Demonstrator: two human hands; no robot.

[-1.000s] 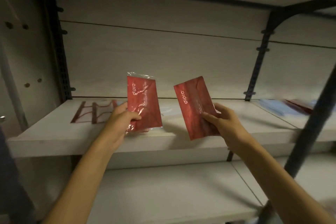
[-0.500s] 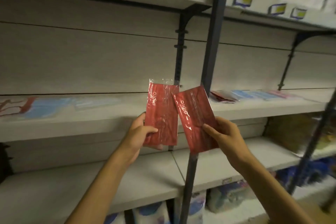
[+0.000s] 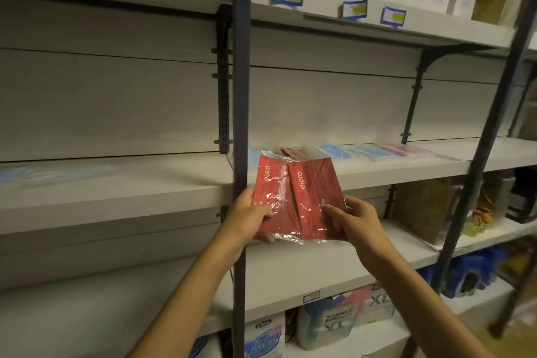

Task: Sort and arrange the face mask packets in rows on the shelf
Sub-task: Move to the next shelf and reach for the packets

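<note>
Left hand (image 3: pixel 249 215) and right hand (image 3: pixel 356 219) each pinch 1 of 2 red clear-wrapped mask packets (image 3: pixel 296 197), overlapping, before the shelf (image 3: pixel 406 167).

The grey shelf (image 3: pixel 406 171) carries blue packets (image 3: pixel 360 151) and pink packets (image 3: pixel 402 150) in a row.
</note>
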